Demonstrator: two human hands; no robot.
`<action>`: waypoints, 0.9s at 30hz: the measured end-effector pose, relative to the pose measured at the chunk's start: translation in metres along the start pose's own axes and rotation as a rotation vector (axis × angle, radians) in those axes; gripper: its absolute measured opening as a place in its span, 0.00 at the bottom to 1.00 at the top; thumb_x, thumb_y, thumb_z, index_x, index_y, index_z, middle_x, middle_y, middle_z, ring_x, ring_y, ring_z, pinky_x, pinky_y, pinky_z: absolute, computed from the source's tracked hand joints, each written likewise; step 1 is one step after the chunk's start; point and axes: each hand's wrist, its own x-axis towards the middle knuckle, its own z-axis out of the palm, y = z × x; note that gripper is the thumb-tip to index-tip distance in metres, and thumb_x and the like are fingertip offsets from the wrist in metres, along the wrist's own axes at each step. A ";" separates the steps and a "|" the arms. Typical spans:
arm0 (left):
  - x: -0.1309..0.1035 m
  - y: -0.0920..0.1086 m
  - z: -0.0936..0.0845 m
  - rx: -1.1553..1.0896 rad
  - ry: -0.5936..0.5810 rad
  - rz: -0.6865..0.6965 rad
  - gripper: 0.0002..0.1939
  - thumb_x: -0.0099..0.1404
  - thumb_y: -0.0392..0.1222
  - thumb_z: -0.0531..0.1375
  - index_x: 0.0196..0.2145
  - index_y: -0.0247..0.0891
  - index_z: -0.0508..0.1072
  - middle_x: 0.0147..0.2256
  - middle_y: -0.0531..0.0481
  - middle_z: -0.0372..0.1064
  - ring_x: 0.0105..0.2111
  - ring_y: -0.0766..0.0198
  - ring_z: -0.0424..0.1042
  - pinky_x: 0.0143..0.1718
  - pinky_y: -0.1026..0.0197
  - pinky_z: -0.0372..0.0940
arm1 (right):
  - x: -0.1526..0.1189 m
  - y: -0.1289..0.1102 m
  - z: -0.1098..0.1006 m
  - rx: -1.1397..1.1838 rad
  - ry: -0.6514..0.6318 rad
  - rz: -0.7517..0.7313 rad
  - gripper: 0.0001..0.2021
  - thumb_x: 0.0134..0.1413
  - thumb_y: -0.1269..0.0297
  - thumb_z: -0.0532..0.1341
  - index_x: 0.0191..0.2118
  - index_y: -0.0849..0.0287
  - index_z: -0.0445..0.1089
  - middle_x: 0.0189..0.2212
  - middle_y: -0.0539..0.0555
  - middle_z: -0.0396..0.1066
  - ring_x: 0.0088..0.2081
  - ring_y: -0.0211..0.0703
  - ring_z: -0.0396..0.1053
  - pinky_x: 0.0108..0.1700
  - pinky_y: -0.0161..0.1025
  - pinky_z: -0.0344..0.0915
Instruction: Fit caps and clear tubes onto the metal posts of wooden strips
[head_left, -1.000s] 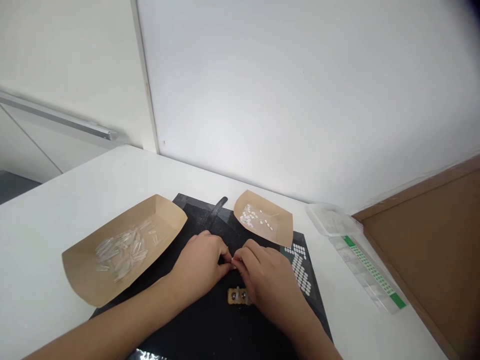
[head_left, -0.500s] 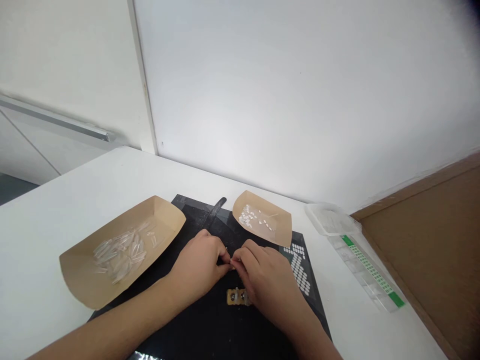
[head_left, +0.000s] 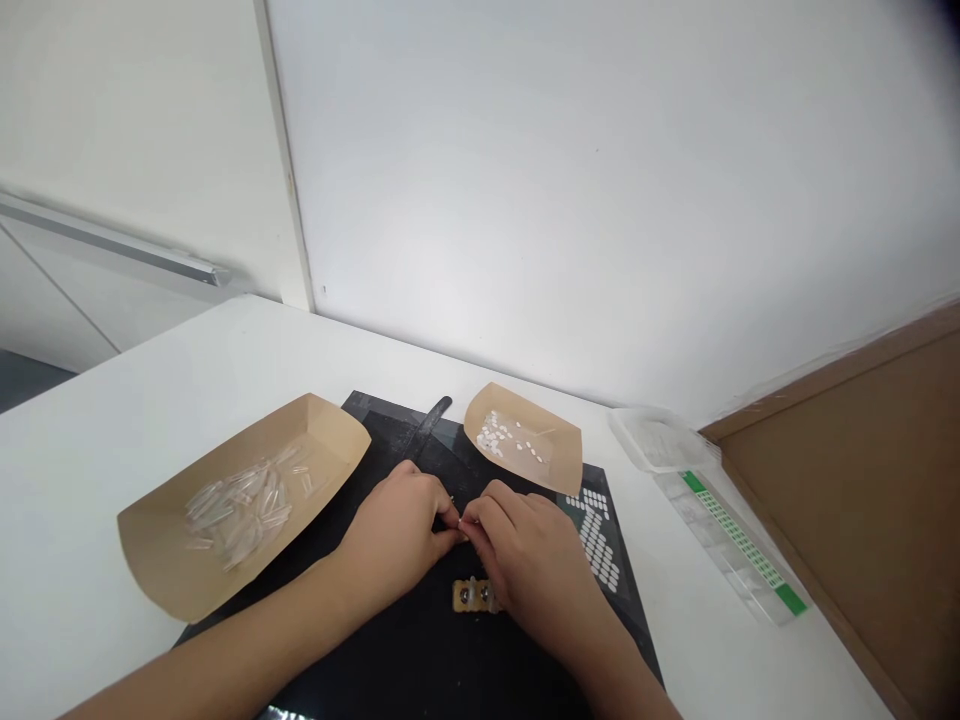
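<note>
Head view: left hand [head_left: 397, 535] and right hand [head_left: 529, 550] are meeting fingertip to fingertip over the black mat [head_left: 390, 660]. Left is pinching, thumb and forefinger almost closed; right is doing the same, other fingers curling in. Both are gripping a tiny pale piece [head_left: 460, 523]; it is sitting right at the fingertips, mostly covered, too small to make out.

Block [head_left: 459, 597] is lying on the mat on the near side of the fingertips, just beside the right thumb; the right hand is hiding its right end. It is yellowish, showing shiny round spots on top.

Big tray [head_left: 341, 430] is standing left of the left hand, beyond the forearm, holding a heap of clear slips [head_left: 240, 510]. Dark strip [head_left: 433, 425] is lying past the left knuckles. Small tray [head_left: 568, 450] is standing beyond the right hand, holding white dots [head_left: 491, 435].

White stickers [head_left: 598, 550] are lying in rows just right of the right hand. Clear box [head_left: 705, 535], green-edged label on it, is resting farther right on the white table [head_left: 210, 350].
</note>
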 end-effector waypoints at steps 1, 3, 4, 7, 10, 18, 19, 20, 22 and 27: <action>0.000 0.000 0.000 -0.001 0.001 0.002 0.05 0.64 0.43 0.68 0.34 0.48 0.87 0.35 0.49 0.81 0.45 0.50 0.70 0.45 0.55 0.65 | 0.000 0.000 0.000 0.004 -0.001 -0.001 0.07 0.73 0.69 0.59 0.39 0.55 0.69 0.34 0.50 0.71 0.30 0.44 0.62 0.34 0.42 0.48; 0.000 0.000 0.000 -0.005 0.002 0.005 0.05 0.64 0.43 0.68 0.34 0.48 0.87 0.36 0.49 0.81 0.45 0.50 0.70 0.45 0.54 0.65 | 0.001 -0.001 -0.002 0.016 -0.011 0.002 0.07 0.72 0.70 0.59 0.39 0.55 0.69 0.34 0.50 0.71 0.30 0.44 0.62 0.34 0.43 0.49; 0.000 -0.001 0.000 -0.007 0.002 0.007 0.05 0.64 0.44 0.68 0.34 0.48 0.87 0.36 0.49 0.81 0.45 0.50 0.70 0.45 0.54 0.65 | 0.001 -0.001 -0.003 0.020 -0.017 0.006 0.07 0.72 0.70 0.58 0.39 0.55 0.70 0.34 0.50 0.71 0.31 0.44 0.63 0.34 0.43 0.49; -0.001 -0.001 0.000 -0.013 0.006 0.008 0.05 0.65 0.44 0.68 0.33 0.48 0.87 0.36 0.50 0.82 0.45 0.50 0.71 0.45 0.54 0.64 | 0.002 -0.002 -0.005 0.030 -0.029 0.013 0.06 0.71 0.71 0.59 0.39 0.56 0.70 0.34 0.50 0.71 0.31 0.44 0.64 0.34 0.43 0.50; -0.001 -0.001 0.000 -0.015 0.012 0.009 0.05 0.65 0.45 0.69 0.32 0.48 0.86 0.36 0.51 0.82 0.45 0.50 0.71 0.45 0.55 0.64 | 0.001 -0.002 -0.006 0.038 -0.034 0.017 0.06 0.71 0.71 0.60 0.39 0.56 0.71 0.34 0.51 0.72 0.31 0.43 0.64 0.34 0.43 0.51; -0.002 0.001 -0.002 -0.014 0.003 0.011 0.05 0.65 0.46 0.69 0.32 0.49 0.87 0.37 0.52 0.82 0.45 0.51 0.70 0.45 0.55 0.63 | -0.001 -0.001 -0.005 0.070 -0.063 0.043 0.06 0.71 0.71 0.60 0.39 0.56 0.71 0.35 0.51 0.72 0.32 0.43 0.66 0.34 0.42 0.51; -0.001 0.001 -0.002 -0.015 0.002 0.012 0.05 0.66 0.47 0.69 0.33 0.49 0.87 0.37 0.52 0.83 0.45 0.51 0.70 0.45 0.55 0.63 | -0.001 -0.001 -0.005 0.070 -0.059 0.043 0.06 0.71 0.71 0.60 0.39 0.56 0.71 0.35 0.50 0.72 0.32 0.43 0.66 0.34 0.42 0.51; -0.001 0.000 -0.002 -0.018 0.002 0.013 0.05 0.66 0.47 0.70 0.33 0.49 0.87 0.37 0.52 0.83 0.45 0.51 0.70 0.45 0.55 0.63 | -0.001 -0.001 -0.005 0.069 -0.058 0.042 0.06 0.71 0.71 0.60 0.39 0.56 0.71 0.35 0.50 0.72 0.32 0.43 0.67 0.34 0.42 0.51; -0.001 -0.001 -0.002 -0.028 -0.001 0.018 0.05 0.66 0.47 0.69 0.33 0.49 0.87 0.37 0.52 0.83 0.45 0.51 0.69 0.45 0.55 0.63 | -0.001 0.000 -0.004 0.070 -0.062 0.041 0.06 0.70 0.72 0.60 0.39 0.56 0.71 0.35 0.50 0.72 0.32 0.43 0.67 0.34 0.43 0.51; 0.001 -0.001 -0.002 -0.034 -0.019 0.033 0.06 0.67 0.47 0.68 0.34 0.51 0.88 0.36 0.52 0.83 0.45 0.51 0.69 0.45 0.55 0.62 | -0.001 0.001 -0.005 0.080 -0.073 0.041 0.06 0.69 0.74 0.61 0.39 0.56 0.72 0.35 0.50 0.72 0.33 0.43 0.68 0.34 0.42 0.53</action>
